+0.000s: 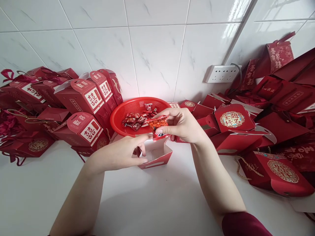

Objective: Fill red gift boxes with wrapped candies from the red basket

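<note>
Snack packet (159,126) held over an open box (158,161)

The one packet is pinched between the thumb and fingers of the right hand (182,126), nearly closed, above the far side of the box. The single open box sits on the white table (147,203), its pale inside showing. The left hand (118,153) is half closed, palm down, its fingers curled at the box's left end — it seems to grip the wall there, though the fingers partly hide it. Both forearms reach inward from the near side.

Just behind is one red basket (115,119) of small wrapped packets (136,120), too overlapped to count. Many red boxes crowd both sides — left group (80,95), right group (232,118) — near one socket strip (222,74).
</note>
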A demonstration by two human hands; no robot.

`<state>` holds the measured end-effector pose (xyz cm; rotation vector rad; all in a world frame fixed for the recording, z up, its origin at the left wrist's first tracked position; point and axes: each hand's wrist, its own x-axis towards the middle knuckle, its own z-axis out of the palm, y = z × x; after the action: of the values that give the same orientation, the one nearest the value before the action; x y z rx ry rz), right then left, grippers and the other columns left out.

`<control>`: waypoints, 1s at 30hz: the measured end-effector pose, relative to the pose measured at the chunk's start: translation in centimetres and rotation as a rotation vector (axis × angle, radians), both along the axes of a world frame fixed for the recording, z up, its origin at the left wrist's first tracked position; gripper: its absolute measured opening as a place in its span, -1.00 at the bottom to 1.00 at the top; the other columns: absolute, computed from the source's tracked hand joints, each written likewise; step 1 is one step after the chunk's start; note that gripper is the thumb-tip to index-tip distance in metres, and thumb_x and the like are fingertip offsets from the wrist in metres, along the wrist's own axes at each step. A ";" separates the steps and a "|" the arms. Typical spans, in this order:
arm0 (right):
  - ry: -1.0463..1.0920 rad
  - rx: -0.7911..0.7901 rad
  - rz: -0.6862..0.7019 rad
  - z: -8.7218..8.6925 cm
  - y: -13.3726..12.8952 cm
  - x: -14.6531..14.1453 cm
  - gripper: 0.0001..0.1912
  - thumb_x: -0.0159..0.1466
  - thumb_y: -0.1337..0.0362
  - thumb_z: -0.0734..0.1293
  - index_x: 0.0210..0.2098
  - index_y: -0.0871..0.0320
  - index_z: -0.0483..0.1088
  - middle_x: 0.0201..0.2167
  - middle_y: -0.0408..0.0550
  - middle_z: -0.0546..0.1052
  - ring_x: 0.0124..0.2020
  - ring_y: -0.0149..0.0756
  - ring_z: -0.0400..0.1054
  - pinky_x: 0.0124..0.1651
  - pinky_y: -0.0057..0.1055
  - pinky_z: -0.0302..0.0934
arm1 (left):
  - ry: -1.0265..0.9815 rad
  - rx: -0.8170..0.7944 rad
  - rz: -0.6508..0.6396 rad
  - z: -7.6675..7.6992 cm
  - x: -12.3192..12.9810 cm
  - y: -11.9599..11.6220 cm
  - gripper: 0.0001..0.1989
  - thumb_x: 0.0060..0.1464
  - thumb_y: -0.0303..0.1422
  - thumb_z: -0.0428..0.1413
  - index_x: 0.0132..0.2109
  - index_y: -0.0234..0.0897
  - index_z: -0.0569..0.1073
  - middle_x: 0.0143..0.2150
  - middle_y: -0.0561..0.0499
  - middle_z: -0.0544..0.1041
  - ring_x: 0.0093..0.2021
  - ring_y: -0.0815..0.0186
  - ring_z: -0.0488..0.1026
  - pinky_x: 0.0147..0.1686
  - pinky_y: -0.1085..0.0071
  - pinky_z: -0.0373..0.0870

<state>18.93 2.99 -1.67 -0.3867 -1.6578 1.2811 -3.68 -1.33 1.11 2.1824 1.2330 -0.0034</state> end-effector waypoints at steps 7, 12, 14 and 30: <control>-0.117 0.236 0.142 0.1 -0.5 0.1 -0.73 0.19 0.38 0.47 -0.09 0.18 0.55 -0.13 -0.02 0.61 -0.10 -0.25 0.52 -0.03 -0.32 0.43 | 0.022 0.016 0.009 -0.4 -0.3 0.3 -0.75 0.10 -0.11 0.12 -0.22 -0.17 0.47 -0.26 0.09 0.55 -0.33 0.31 0.48 -0.36 0.44 0.33; -0.383 0.320 0.264 0.4 -0.6 0.1 -0.68 0.26 0.42 0.39 0.01 0.18 0.49 -0.07 -0.03 0.59 -0.03 -0.30 0.48 0.05 -0.37 0.35 | -0.054 0.007 -0.021 -0.4 -0.3 0.3 -0.75 0.08 -0.24 0.14 -0.08 -0.13 0.43 -0.18 0.10 0.56 -0.23 0.28 0.51 -0.26 0.44 0.36; -0.482 0.339 0.240 0.6 -0.7 0.0 -0.65 0.23 0.47 0.39 0.01 0.15 0.49 -0.05 -0.05 0.58 -0.03 -0.32 0.46 0.05 -0.40 0.31 | -0.050 0.017 0.006 -0.3 -0.2 0.2 -0.73 0.07 -0.21 0.14 -0.07 -0.14 0.42 -0.18 0.09 0.57 -0.25 0.27 0.51 -0.30 0.44 0.36; -0.917 0.335 0.109 0.8 -2.5 -0.2 -0.71 0.19 0.45 0.36 -0.11 0.12 0.55 -0.20 -0.11 0.58 -0.30 -0.35 0.38 -0.30 -0.44 0.18 | 0.029 0.052 -0.040 0.2 0.0 -0.4 -0.43 0.09 -0.17 0.14 0.24 -0.05 0.26 -0.27 0.12 0.53 -0.40 0.35 0.44 -0.44 0.49 0.24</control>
<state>18.71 0.53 -0.86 -0.7523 -2.6411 0.9031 -3.66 -1.73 1.30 2.2585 1.2181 -0.0205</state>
